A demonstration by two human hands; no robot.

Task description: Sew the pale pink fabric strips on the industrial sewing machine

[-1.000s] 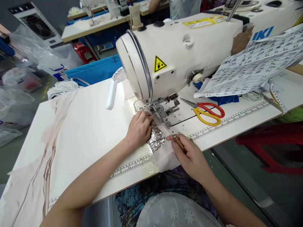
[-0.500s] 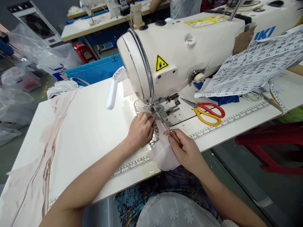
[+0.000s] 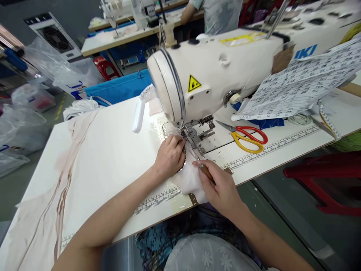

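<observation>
A cream sewing machine (image 3: 214, 71) stands on the white table (image 3: 113, 150). Under its presser foot (image 3: 191, 133) lies a small piece of pale pink fabric (image 3: 188, 178) over a shiny silver patch. My left hand (image 3: 169, 156) presses the fabric flat just left of the foot, fingers bent down onto it. My right hand (image 3: 218, 184) pinches a thin wooden-handled tool (image 3: 207, 173), its metal tip resting on the fabric in front of the foot.
Red and yellow scissors (image 3: 248, 136) lie right of the needle plate. A printed paper sheet (image 3: 299, 81) leans on the machine. Long pink fabric strips (image 3: 67, 169) trail along the table's left. Plastic bags sit on the floor at left; another person works at a far table.
The fabric has fed toward the needle, covering most of the silver patch. Both hands have moved up toward the presser foot, and the view has shifted slightly.
</observation>
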